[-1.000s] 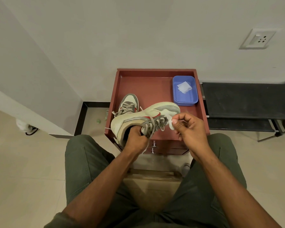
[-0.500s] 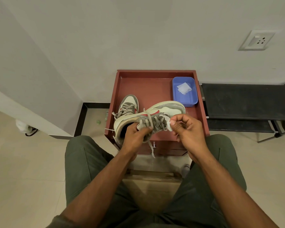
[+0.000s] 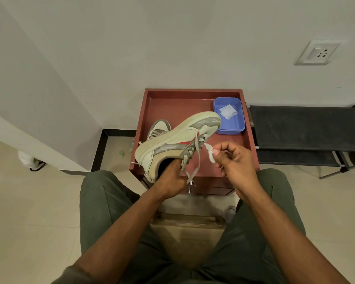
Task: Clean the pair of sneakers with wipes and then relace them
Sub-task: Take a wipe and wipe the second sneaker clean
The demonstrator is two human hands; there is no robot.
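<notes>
1. The held sneaker [image 3: 178, 140] is at frame centre above the red cabinet top [image 3: 172, 103], tipped on its side; its long axis runs from heel at lower left to toe at upper right, by the blue tray [image 3: 237, 128].
2. The left hand [image 3: 170, 181] grasps the sneaker's collar, fingers inside.
3. The right hand [image 3: 234, 158] pinches a white wipe [image 3: 210, 153] just right of the dangling laces [image 3: 195, 158].
4. The second sneaker [image 3: 159, 128] sits behind, partly hidden.

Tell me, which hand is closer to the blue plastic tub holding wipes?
Right. The right hand, pinching a small white wipe, sits just below the blue plastic tub. The left hand is lower and further left, holding the raised cream-and-grey sneaker at its opening.
</notes>
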